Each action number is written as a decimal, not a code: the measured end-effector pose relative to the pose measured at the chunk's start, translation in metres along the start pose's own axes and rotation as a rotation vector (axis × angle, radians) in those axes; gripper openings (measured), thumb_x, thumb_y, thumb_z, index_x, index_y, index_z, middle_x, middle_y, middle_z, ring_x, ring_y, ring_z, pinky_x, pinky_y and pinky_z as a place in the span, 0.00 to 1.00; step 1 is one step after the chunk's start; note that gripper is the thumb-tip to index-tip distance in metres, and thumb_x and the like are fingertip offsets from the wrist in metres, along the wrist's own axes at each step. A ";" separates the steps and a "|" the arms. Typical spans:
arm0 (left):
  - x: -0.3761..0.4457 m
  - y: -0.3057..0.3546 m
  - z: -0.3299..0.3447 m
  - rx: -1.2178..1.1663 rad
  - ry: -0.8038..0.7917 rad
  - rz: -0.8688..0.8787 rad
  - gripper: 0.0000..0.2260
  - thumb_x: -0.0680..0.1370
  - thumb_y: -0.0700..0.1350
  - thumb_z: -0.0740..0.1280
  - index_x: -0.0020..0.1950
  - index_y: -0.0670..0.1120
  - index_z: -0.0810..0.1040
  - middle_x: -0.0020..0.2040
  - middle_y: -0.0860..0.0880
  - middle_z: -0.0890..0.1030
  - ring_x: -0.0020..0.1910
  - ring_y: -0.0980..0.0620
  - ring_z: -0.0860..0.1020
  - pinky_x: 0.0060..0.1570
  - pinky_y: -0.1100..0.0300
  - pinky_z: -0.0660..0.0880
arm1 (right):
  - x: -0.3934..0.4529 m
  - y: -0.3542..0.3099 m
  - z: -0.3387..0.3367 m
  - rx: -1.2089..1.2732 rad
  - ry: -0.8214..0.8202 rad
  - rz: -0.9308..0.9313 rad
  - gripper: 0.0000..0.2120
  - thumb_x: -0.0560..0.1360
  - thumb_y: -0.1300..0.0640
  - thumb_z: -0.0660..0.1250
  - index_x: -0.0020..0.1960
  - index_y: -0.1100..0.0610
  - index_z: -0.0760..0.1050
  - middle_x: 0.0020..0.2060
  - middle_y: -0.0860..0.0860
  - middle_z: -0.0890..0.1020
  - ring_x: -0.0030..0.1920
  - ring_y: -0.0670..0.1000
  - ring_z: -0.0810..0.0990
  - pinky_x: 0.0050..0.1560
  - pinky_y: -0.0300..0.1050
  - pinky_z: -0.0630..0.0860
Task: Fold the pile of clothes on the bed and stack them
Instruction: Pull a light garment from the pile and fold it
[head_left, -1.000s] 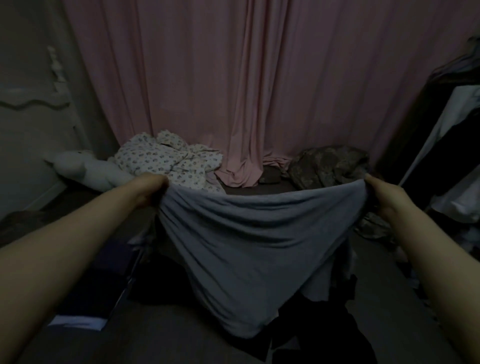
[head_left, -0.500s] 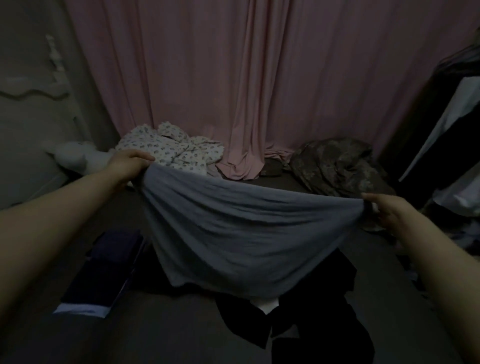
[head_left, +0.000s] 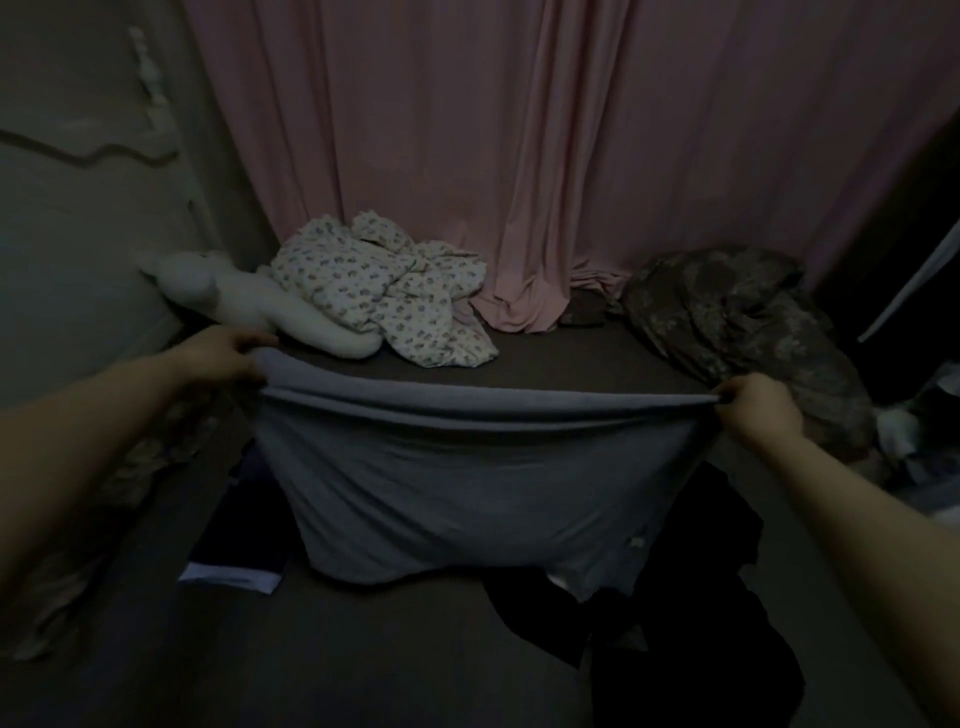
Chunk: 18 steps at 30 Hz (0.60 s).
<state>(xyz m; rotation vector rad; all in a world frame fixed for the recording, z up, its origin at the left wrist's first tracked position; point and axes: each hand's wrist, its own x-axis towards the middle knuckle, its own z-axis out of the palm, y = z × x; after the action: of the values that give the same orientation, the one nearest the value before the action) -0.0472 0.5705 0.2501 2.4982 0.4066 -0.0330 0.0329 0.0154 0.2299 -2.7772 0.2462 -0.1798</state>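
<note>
1. The grey garment (head_left: 467, 483) was held stretched above the bed (head_left: 363, 649), its top edge taut between the two hands and its lower part hanging down to the bed surface; it was not yet folded.
2. The left hand (head_left: 218, 358) gripped the garment's left upper corner with curled fingers; the right hand (head_left: 753, 410) pinched the right upper corner likewise.
3. A dark folded piece (head_left: 234, 545) lay on the bed just left of the garment, probably the start of the stack.
4. Dark clothes (head_left: 691, 623) lay crumpled below and to the right, apparently still to be folded.
5. A floral cloth (head_left: 384, 291) and a mottled dark heap (head_left: 737, 322) lay unfolded near the pink curtain (head_left: 519, 156).
6. Judgement: most of the task remained.
</note>
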 end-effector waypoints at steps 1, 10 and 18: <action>-0.001 -0.009 0.000 0.027 -0.017 -0.001 0.27 0.71 0.30 0.69 0.69 0.40 0.70 0.68 0.42 0.72 0.66 0.44 0.70 0.62 0.58 0.65 | -0.003 -0.007 0.003 -0.004 0.013 0.028 0.12 0.72 0.64 0.65 0.53 0.56 0.82 0.51 0.60 0.82 0.52 0.61 0.80 0.48 0.49 0.74; 0.021 -0.073 0.001 0.108 0.061 0.147 0.10 0.74 0.33 0.67 0.54 0.37 0.81 0.53 0.39 0.81 0.48 0.48 0.77 0.49 0.60 0.69 | -0.011 -0.048 0.037 0.061 0.044 0.198 0.12 0.72 0.61 0.67 0.54 0.56 0.82 0.51 0.61 0.82 0.52 0.62 0.79 0.51 0.50 0.75; 0.034 -0.101 0.005 0.039 0.247 0.091 0.09 0.74 0.33 0.66 0.52 0.37 0.82 0.50 0.38 0.82 0.51 0.40 0.79 0.50 0.55 0.71 | -0.035 -0.061 0.067 0.260 0.140 0.194 0.09 0.74 0.65 0.65 0.52 0.66 0.81 0.47 0.64 0.83 0.49 0.62 0.81 0.54 0.50 0.75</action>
<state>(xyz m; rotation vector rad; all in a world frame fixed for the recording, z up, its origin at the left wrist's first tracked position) -0.0447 0.6549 0.1857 2.5647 0.3952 0.3088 0.0180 0.1005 0.1851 -2.4689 0.4883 -0.3324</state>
